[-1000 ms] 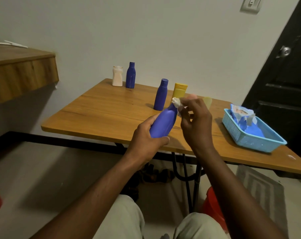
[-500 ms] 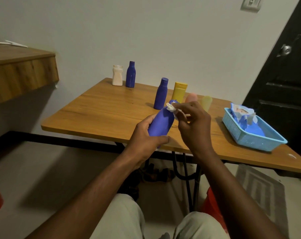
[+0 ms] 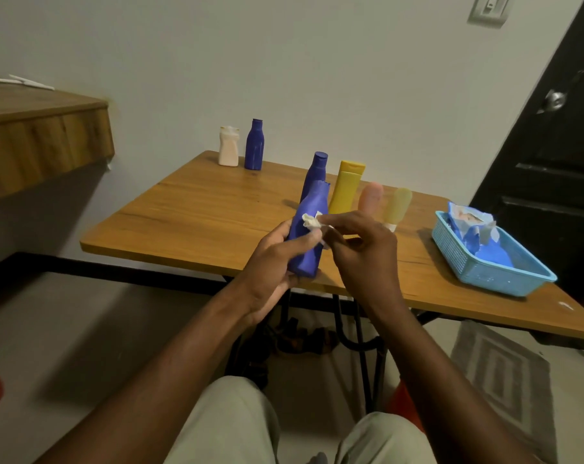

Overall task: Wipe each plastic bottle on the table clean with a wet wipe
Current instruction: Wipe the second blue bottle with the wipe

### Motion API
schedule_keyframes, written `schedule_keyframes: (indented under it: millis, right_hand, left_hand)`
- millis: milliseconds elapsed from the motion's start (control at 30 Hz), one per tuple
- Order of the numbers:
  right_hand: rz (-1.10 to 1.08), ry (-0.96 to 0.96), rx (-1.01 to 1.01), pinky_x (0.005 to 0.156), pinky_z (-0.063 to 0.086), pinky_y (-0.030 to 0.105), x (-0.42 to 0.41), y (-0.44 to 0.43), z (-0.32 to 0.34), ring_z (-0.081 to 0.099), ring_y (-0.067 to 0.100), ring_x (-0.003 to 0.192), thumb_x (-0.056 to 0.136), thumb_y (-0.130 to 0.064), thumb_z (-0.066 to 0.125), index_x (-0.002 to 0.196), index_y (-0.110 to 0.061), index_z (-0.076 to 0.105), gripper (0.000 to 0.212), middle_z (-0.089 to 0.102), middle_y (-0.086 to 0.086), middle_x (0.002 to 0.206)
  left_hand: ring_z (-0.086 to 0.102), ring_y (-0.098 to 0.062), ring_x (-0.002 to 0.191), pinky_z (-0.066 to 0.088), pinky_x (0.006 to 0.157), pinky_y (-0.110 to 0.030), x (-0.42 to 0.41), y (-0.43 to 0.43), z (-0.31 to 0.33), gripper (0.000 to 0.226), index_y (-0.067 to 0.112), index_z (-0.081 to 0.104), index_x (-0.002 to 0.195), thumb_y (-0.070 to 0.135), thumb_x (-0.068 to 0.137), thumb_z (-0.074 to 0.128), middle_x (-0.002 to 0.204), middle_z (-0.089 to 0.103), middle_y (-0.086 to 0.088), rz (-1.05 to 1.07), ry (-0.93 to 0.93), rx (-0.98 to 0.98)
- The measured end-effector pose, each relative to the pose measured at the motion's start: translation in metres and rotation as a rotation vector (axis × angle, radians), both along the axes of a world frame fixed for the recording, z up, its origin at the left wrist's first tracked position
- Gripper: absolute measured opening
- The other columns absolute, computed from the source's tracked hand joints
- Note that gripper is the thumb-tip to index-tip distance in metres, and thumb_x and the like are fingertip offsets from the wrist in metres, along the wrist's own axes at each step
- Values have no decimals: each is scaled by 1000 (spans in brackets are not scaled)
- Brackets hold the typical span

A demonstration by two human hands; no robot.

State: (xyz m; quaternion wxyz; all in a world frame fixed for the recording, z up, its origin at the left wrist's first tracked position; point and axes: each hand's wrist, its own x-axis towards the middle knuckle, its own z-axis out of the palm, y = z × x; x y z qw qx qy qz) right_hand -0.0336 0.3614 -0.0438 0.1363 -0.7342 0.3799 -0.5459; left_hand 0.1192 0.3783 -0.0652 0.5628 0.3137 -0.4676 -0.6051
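Fingers of the left hand (image 3: 269,261) grip the blue bottle (image 3: 312,204); the right hand (image 3: 364,251) pinches a wet wipe (image 3: 311,223) against it.

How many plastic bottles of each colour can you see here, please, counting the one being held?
Dark blue plastic bottles: 3 (one held, two standing)
Bright yellow plastic bottle: 1
Pale yellow plastic bottle: 1
Peach-pink plastic bottle: 1
Cream-white plastic bottle: 1
Total: 7
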Motion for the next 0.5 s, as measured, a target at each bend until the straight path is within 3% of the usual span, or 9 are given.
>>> schedule_keyframes:
  millis: [167,300,400,500]
  right_hand:
    - [-16,-50,35,77,53,16,10,6,-5,67,6,99,95,-13,71,110,-19,77,17,73,-7,105]
    - [64,-44,117,79,59,30,17,17,-13,71,11,96,96,-12,69,111,-18,77,18,76,-8,101]
    - [138,-238,253,75,61,29,17,20,-5,74,14,88,96,-10,68,106,-14,77,15,78,-3,92]
    - [183,-396,375,78,61,30,15,19,3,75,12,91,95,-10,68,106,-13,78,14,79,-3,95]
  left_hand:
    - [64,-27,109,55,90,-49,1,0,3,39,17,59,141,37,110,46,131,68,-15,66,61,50]
    - [68,-32,118,52,103,-63,3,2,2,48,16,59,140,46,104,53,131,69,-17,70,-17,16]
    - [67,-34,124,51,104,-64,-2,4,1,57,18,60,139,53,94,62,130,71,-14,54,-56,20]
    - [66,-33,124,53,103,-62,-7,5,-1,51,23,61,137,49,93,65,128,72,-7,54,-69,33]
